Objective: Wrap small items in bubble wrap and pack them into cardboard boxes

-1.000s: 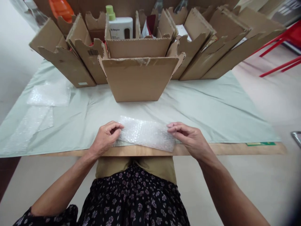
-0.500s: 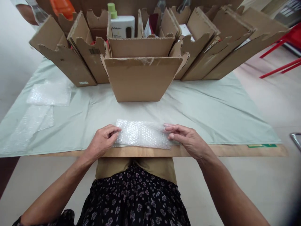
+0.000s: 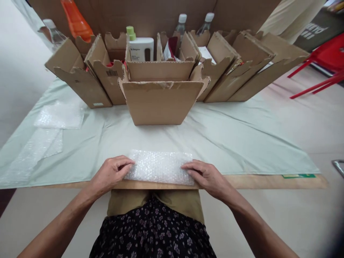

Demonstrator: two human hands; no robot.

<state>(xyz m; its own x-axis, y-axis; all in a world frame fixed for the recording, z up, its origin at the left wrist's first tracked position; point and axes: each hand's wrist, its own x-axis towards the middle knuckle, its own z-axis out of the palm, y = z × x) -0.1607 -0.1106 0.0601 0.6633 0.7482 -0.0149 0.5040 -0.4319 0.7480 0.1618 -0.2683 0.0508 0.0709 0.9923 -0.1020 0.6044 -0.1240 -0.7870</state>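
A folded strip of clear bubble wrap (image 3: 159, 167) lies flat along the front edge of the table. At its left end, my left hand (image 3: 114, 172) pinches the edge between thumb and fingers. My right hand (image 3: 206, 177) closes on the other end, with thumb and forefinger over the wrap. Just behind the strip stands an open cardboard box (image 3: 162, 104), its front wall facing me.
More bubble wrap sheets (image 3: 60, 116) lie on the left of the green cloth (image 3: 228, 132). Several cardboard bins hold an orange bottle (image 3: 76, 21), a white jug (image 3: 141, 49) and other goods. A red chair (image 3: 326, 61) stands beyond the table at right.
My view has tilted up, so bottle tops now show above the bins. My right hand has shifted slightly inward over the wrap, which lies flatter.
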